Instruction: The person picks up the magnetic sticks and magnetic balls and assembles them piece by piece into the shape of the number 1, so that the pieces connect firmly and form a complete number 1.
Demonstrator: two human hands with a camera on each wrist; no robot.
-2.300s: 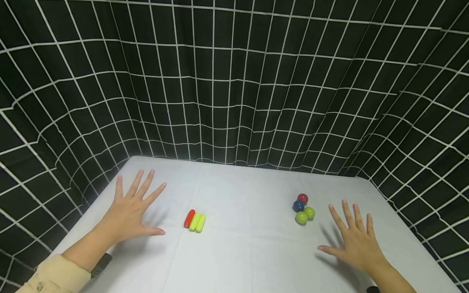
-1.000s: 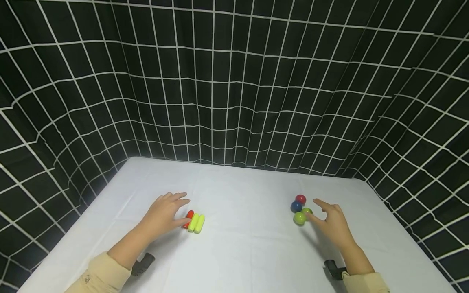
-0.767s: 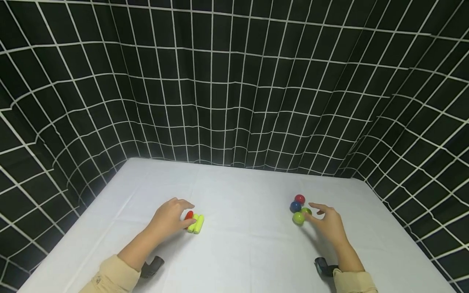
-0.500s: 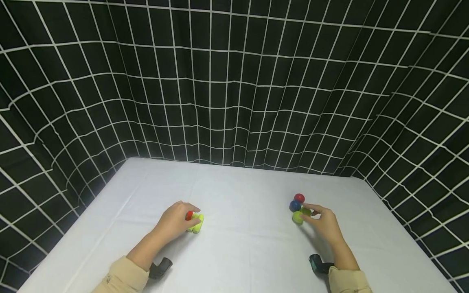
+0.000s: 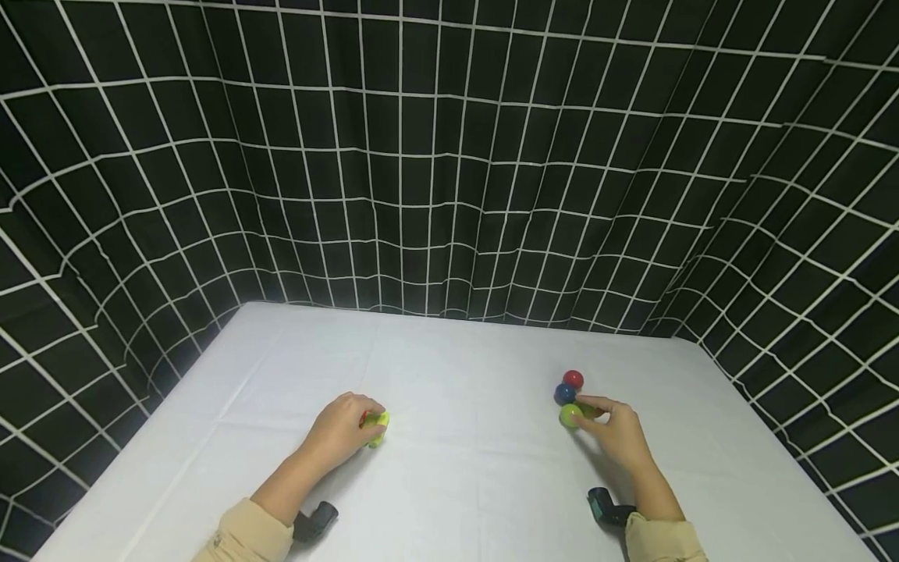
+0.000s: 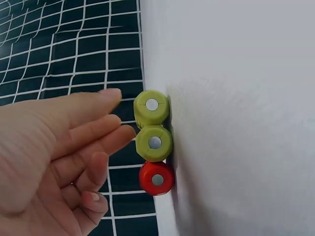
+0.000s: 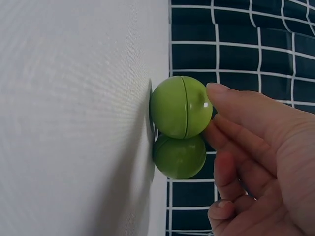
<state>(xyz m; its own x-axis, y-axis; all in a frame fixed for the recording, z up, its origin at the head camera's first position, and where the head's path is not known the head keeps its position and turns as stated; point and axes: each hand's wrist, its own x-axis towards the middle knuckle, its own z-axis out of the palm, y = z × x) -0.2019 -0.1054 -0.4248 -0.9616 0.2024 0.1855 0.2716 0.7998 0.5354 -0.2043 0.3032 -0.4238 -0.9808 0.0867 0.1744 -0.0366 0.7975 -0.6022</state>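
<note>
Left hand [image 5: 339,431] now nearer yellow sticks [image 6: 151,117], right hand [image 5: 622,434] nearer green balls [image 7: 172,108].

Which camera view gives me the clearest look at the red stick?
The left wrist view: the red stick shows large there, its round end unobstructed, below two yellow-green sticks in the picture. In the head view, the left hand hides all but a small red patch. The right wrist view doesn't show it.
</note>
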